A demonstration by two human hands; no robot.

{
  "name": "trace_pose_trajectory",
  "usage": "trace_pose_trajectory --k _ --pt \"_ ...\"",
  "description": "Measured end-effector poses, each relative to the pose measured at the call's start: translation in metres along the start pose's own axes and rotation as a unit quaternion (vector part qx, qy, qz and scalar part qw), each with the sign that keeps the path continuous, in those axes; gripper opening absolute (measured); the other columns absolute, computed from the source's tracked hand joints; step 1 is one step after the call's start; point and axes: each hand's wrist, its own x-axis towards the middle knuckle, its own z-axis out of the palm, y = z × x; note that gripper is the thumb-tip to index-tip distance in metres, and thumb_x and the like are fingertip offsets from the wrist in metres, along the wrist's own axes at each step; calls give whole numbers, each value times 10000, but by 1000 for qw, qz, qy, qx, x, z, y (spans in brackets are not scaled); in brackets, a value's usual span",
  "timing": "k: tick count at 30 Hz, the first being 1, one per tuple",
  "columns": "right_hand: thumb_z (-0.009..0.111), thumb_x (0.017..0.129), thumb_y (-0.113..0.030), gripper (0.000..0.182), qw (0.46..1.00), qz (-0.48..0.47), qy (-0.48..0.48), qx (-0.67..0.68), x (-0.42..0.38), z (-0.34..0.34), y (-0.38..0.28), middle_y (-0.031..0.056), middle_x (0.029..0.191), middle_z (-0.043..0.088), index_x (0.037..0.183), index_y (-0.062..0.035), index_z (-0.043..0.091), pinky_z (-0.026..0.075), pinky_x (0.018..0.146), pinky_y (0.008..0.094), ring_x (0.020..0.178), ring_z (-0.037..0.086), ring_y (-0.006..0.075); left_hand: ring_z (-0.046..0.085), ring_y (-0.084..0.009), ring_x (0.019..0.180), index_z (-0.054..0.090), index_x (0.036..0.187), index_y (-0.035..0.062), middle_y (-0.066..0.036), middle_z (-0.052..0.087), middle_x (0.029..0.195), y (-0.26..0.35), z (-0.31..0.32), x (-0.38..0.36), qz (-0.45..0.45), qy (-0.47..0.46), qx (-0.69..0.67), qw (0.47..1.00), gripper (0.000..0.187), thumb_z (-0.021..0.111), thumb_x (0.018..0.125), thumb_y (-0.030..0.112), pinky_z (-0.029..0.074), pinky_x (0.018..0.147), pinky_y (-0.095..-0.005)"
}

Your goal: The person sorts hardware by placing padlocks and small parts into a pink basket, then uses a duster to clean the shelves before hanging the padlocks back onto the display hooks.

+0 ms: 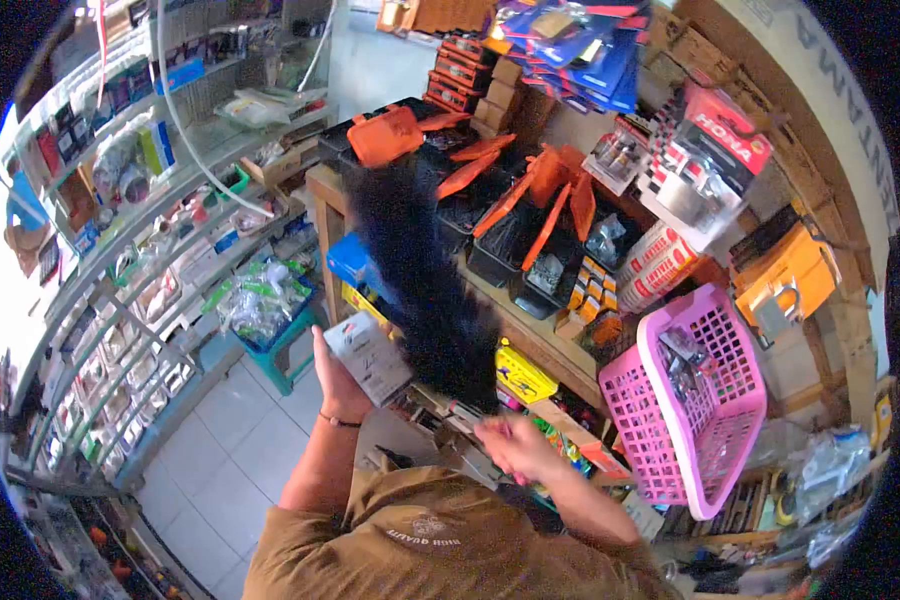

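Note:
My left hand (342, 385) is wrapped round the edge of a white-and-grey printed box (368, 358), held up at the centre left. My right hand (515, 448) is closed, at the lower middle, and touches the lower end of a long, dark, blurred thing (425, 280). Something small and pink shows at its fingers, too blurred to name. The dark thing stretches up from there across the wooden counter and hides part of it. Its upper end lies near the black bins with orange lids (510, 235).
A pink basket (685, 400) stands at the right. On the green stool (288, 350) lie plastic-wrapped items. Metal-framed shelves (120, 300) run along the left. White-and-red sealant tubes (660, 265) and a yellow package (525, 372) are by the wooden counter (545, 345).

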Motion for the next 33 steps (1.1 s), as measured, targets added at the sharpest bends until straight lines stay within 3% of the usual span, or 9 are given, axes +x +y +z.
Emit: trace_pose_trajectory --k 9,16,18,19,24,26,29,31,33 --pt "536 819 -258 210 901 -173 -51 395 211 2 -116 50 600 533 734 -73 485 417 447 273 469 506 155 531 -282 759 464 1099 174 -109 528 840 -3 10 -57 -62 64 45 995 721 230 731 748 448 711 -515" --pt "628 737 -372 358 925 -110 44 361 209 -4 -104 57 777 576 872 -58 521 456 543 311 647 568 175 492 -247 754 415 1153 206 -87 490 867 -12 25 -70 -17 -5 106 994 675 282 733 718 446 650 -486" --pt "609 764 -369 491 926 -159 290 184 151 13 -88 109 1019 515 1080 -17 474 437 761 309 963 498 170 486 -232 769 383 1179 215 -72 477 892 -17 44 -70 4 5 169 986 647 304 747 691 443 640 -464" --pt "538 829 -350 473 883 -294 267 248 147 23 -54 120 1071 490 1144 -17 425 415 802 312 1013 473 180 480 -218 784 350 1205 224 -57 465 918 -20 56 -69 51 21 223 973 625 325 761 664 439 630 -441" --pt "552 823 -217 397 894 -367 244 87 -55 9 -69 153 1016 521 1137 -11 423 444 776 333 882 554 253 501 -206 797 247 1254 181 -57 480 937 -66 136 -61 96 -28 329 939 434 413 895 360 451 676 -377" --pt "530 835 -169 366 875 -377 298 -60 -83 -6 -64 161 1041 523 1148 -10 425 447 777 330 907 558 263 422 -148 881 121 1257 131 -33 393 987 -87 178 -66 4 -236 433 870 506 454 877 107 410 756 -303" --pt "466 862 -84 252 759 -404 493 -132 -123 -43 -63 145 1030 575 1106 -28 488 462 752 343 918 585 253 431 -106 903 297 1198 32 -63 430 1026 -130 226 -64 5 -338 570 749 360 446 871 50 377 788 -243" --pt "479 863 -112 250 765 -402 502 2 -145 -64 -65 133 952 599 1101 -37 492 463 734 323 847 601 241 452 -79 860 383 1157 15 -57 461 996 -148 267 -71 -47 -361 508 781 290 441 874 51 377 779 -210" --pt "481 868 -134 234 771 -340 537 -33 -177 -88 -84 138 897 600 1069 -15 501 460 710 295 797 594 198 471 -42 737 474 1070 -13 -10 502 878 -163 297 -65 110 -394 546 731 219 458 878 92 392 643 -167"
